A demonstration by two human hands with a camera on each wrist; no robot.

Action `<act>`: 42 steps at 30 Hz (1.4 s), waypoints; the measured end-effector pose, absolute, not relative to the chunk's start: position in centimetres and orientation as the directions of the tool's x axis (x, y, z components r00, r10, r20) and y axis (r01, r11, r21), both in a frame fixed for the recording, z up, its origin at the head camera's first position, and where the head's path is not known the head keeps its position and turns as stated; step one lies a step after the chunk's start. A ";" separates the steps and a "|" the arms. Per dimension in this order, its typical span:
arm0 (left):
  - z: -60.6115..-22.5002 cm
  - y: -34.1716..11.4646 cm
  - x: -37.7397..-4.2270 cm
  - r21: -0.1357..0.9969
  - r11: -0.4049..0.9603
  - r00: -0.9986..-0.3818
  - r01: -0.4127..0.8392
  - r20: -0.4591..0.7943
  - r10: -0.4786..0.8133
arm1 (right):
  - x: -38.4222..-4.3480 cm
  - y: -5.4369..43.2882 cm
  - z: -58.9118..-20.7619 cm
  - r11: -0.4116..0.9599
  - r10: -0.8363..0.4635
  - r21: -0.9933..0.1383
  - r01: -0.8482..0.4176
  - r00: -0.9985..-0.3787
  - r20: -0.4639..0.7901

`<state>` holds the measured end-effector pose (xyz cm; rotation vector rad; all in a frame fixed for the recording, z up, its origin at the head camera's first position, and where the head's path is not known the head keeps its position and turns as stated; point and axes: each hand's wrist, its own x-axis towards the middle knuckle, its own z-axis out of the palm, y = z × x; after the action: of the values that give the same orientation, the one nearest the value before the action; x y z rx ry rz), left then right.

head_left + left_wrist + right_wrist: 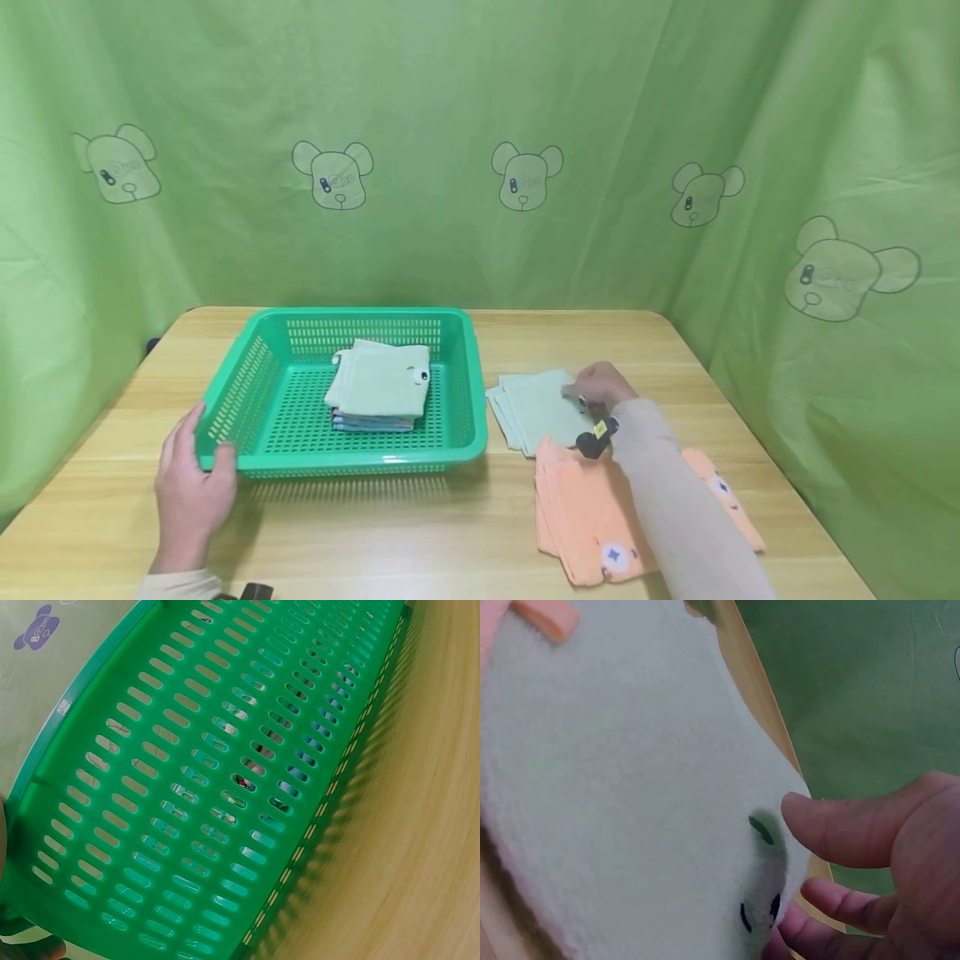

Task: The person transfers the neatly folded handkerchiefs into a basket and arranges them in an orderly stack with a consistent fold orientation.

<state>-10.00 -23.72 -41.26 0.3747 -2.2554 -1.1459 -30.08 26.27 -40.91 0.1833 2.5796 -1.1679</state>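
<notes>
A green plastic basket (341, 463) with slotted walls stands at left on the table. My left hand (193, 479) grips its near left corner, thumb over the front rim and fingers along the outer side. Inside the basket lies a stack of folded towels, with a pale green towel (384, 379) on top. My right hand (602, 386) is at the right edge of another pale green towel (536, 408) on the table. In the right wrist view its thumb (840, 829) extends over that towel (630, 787), the fingers beside its edge, with a gap between thumb and fingers.
Folded orange towels (592, 508) lie in front of the pale green one, partly under my right forearm. The wooden table (375, 542) ends at a green curtain (435, 250) printed with bear heads, which surrounds the back and sides.
</notes>
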 end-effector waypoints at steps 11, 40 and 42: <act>-41.1 -23.7 -10.0 0.811 0.585 -0.800 0.004 0.354 -0.485 | -30.3 26.1 -41.2 0.681 -0.016 -0.693 0.236 -0.942 -0.336; -41.1 -23.7 -9.9 0.813 0.582 -0.808 -0.019 0.330 -0.488 | -31.1 25.4 -41.0 0.559 0.094 -0.813 0.163 -0.987 -0.133; -41.1 -23.7 -10.0 0.812 0.583 -0.809 -0.017 0.331 -0.486 | -31.2 25.5 -40.8 0.561 0.091 -0.813 0.157 -0.988 -0.128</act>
<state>-9.98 -23.73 -41.13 0.3997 -2.2822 -1.1630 -31.17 25.46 -40.84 0.2150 2.7125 -1.4225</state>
